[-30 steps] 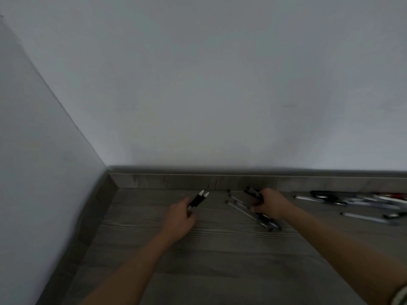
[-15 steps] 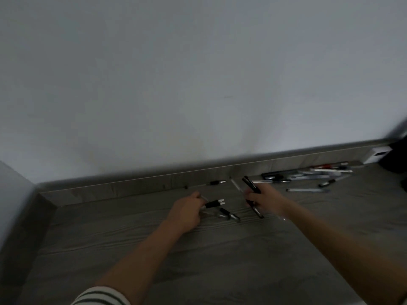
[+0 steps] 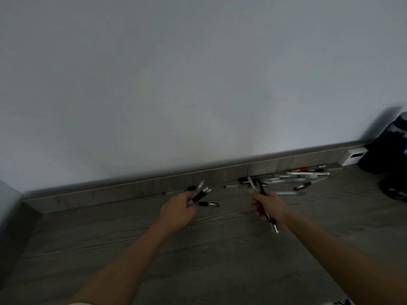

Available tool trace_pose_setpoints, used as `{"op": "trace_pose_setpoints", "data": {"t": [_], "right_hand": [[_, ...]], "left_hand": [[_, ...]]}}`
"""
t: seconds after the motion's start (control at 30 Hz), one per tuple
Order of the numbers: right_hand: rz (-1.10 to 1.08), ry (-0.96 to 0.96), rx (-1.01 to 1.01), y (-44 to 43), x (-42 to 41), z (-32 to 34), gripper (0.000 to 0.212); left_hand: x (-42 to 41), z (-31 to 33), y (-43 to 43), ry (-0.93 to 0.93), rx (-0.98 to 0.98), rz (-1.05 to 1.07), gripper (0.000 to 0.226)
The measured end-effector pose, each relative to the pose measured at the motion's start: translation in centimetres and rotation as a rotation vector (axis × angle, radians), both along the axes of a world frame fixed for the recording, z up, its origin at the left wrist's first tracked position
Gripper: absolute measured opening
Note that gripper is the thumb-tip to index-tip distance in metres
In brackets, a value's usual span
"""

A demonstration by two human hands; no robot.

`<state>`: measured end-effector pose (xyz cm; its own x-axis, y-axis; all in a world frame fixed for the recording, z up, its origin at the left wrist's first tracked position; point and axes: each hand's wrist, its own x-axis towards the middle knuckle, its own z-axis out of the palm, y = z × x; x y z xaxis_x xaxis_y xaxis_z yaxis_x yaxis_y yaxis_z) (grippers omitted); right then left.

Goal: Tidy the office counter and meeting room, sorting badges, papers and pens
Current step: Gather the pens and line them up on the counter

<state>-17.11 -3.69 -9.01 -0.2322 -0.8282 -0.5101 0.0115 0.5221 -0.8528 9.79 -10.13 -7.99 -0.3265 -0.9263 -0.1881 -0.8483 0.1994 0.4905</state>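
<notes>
Head view: left hand (image 3: 178, 211) grips a bunch of pens (image 3: 199, 194), right hand (image 3: 272, 206) clutches several more (image 3: 256, 187), hands apart over the grey counter (image 3: 198, 260). Loose pens (image 3: 293, 176) lie against the back ledge (image 3: 132, 190).

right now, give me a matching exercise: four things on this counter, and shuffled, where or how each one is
1. left hand
2. right hand
3. pile of pens
4. white box

a. along the back ledge, right of both hands
b. grips pens, one poking back past the wrist
c. far right, beside a dark object
d. grips a fan of pens pointing away

Pairs: 1-d, 2-b, 3-a, 4-c
</notes>
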Motion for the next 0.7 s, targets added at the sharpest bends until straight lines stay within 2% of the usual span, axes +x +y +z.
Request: {"op": "trace_pose_setpoints", "data": {"t": [0.07,0.1,0.17,0.27,0.33,0.4,0.5,0.57,0.7], "right_hand": [[0.025,-0.068,-0.052,0.6,-2.2,0.5,0.025],[0.053,-0.032,-0.079,1.3,-4.3,0.9,0.021],[0.092,0.060,-0.146,2.6,-7.8,1.8,0.014],[0.052,0.089,-0.195,4.0,-12.7,2.9,0.010],[-0.022,0.086,-0.171,5.1,-16.2,3.7,0.024],[-0.092,0.076,-0.167,5.7,-19.1,4.6,0.038],[-0.202,0.087,-0.226,6.8,-23.2,6.1,0.043],[-0.259,0.199,-0.282,7.4,-26.6,7.4,0.044],[-0.409,0.402,-0.372,8.3,-31.4,10.3,0.044]], "left_hand": [[-2.9,1.0,0.7,0.113,0.002,0.075,0.019],[-5.3,1.5,1.4,0.180,-0.004,0.102,0.019],[-9.3,1.8,2.7,0.357,0.035,0.140,0.032],[-14.7,1.9,4.5,0.568,0.118,0.150,0.023],[-18.6,2.3,5.9,0.677,0.181,0.184,0.015],[-21.9,2.7,6.6,0.778,0.228,0.241,0.018],[-25.9,3.3,7.4,0.827,0.284,0.237,0.033],[-28.6,4.4,7.8,0.819,0.299,0.222,0.039],[-31.1,5.7,7.2,0.704,0.190,0.161,0.049]]}}
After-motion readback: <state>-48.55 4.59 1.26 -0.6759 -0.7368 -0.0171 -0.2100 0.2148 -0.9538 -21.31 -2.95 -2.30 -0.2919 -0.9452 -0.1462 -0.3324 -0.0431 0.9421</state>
